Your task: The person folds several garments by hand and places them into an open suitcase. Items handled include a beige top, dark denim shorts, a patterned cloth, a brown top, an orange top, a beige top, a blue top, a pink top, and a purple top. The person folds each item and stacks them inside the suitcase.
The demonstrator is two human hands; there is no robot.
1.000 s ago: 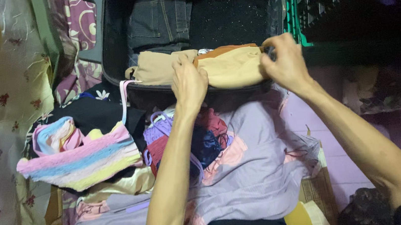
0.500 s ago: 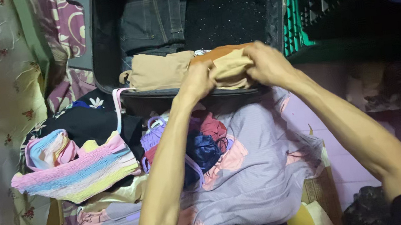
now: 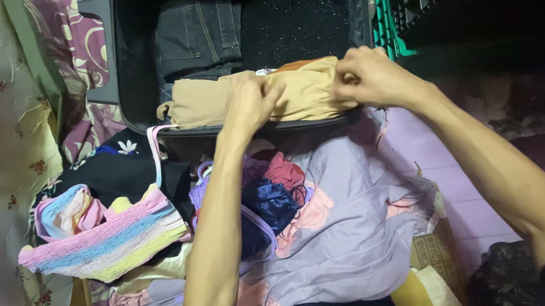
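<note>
Our left hand (image 3: 252, 101) closes its fingers over the middle of a folded tan garment (image 3: 306, 89); our right hand (image 3: 373, 78) pinches its right end. The garment lies along the near edge of an open dark suitcase (image 3: 132, 66), in front of folded jeans (image 3: 196, 36). Below, a striped pastel knit (image 3: 106, 238) and mixed clothes rest on lavender fabric (image 3: 355, 232).
</note>
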